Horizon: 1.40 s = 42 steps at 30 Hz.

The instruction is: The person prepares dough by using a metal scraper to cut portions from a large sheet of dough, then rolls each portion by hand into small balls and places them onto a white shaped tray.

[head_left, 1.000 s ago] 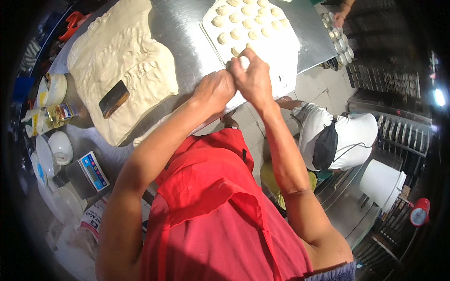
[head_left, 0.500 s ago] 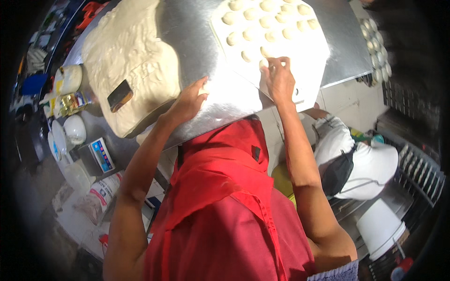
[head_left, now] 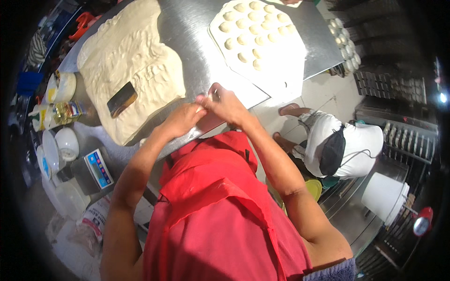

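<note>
My left hand [head_left: 186, 119] and my right hand [head_left: 221, 105] meet at the front of the steel table [head_left: 186, 56], fingers curled around a small pale dough piece, partly hidden between them. Left of them spreads a large rippled dough sheet [head_left: 131, 51], with a dark glossy rectangular object [head_left: 121, 99] lying on it. Above and right of my hands is a white octagonal board [head_left: 276, 63] holding several small dough rounds [head_left: 254, 29] in rows.
Tubs [head_left: 63, 86], an oil container [head_left: 64, 112], bowls [head_left: 67, 143] and a scale [head_left: 96, 169] crowd the left. A person in white [head_left: 354, 150] is low at the right, near racks [head_left: 405, 140] and a bucket [head_left: 382, 196]. Another person's hand [head_left: 289, 2] shows at the top.
My right hand has left the board, where another dough round now sits in the lowest part of the group, and has moved down-left to join my left hand.
</note>
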Each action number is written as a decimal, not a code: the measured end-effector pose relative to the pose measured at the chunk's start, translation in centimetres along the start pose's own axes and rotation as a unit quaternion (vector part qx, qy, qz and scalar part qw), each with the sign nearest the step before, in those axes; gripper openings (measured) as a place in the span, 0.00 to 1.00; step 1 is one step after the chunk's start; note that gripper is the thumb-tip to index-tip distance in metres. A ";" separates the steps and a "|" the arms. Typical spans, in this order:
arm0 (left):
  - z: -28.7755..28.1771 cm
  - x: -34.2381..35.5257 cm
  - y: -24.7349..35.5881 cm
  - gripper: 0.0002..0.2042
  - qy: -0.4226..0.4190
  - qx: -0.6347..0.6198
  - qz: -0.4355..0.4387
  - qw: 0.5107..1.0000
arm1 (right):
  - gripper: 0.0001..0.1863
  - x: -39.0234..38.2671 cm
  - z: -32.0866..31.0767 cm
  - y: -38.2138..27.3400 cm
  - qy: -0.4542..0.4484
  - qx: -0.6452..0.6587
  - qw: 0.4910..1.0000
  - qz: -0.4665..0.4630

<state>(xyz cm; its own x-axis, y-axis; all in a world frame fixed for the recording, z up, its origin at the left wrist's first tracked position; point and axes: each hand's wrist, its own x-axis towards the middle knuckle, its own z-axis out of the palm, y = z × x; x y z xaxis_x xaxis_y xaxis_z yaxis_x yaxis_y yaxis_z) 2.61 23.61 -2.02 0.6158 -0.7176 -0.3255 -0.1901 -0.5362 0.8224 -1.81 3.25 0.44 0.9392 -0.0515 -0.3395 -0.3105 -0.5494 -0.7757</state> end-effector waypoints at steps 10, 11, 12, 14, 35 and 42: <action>2.0 9.5 16.9 0.17 0.058 0.153 0.216 0.963 | 0.15 -3.7 -13.1 -0.8 0.321 0.114 0.939 -0.040; 3.5 11.2 16.0 0.17 0.057 0.153 0.217 0.962 | 0.15 -3.7 -13.3 0.3 0.323 0.114 0.939 -0.039; 5.6 13.0 13.4 0.16 0.093 0.122 0.202 0.967 | 0.14 -3.7 -13.1 1.1 0.285 0.078 0.955 -0.035; 5.6 16.9 10.4 0.17 -0.013 0.065 0.101 0.993 | 0.12 -3.2 -11.8 1.1 0.213 0.052 0.966 -0.136; 4.7 16.8 9.3 0.17 -0.028 -0.042 -0.013 0.999 | 0.11 1.7 -15.7 7.4 0.121 0.121 0.981 -0.095; 4.4 12.4 12.7 0.12 0.034 0.054 0.172 0.983 | 0.20 -1.7 -11.8 6.5 0.251 -0.028 0.962 -0.105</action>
<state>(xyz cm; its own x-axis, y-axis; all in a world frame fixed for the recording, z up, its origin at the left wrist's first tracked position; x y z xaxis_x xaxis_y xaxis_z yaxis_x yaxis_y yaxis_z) 4.47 5.99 2.35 0.5502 -0.8350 -0.0020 -0.4736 -0.3140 0.8229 -3.68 -10.10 2.24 0.9372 -0.3226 0.1329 -0.1103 -0.6353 -0.7643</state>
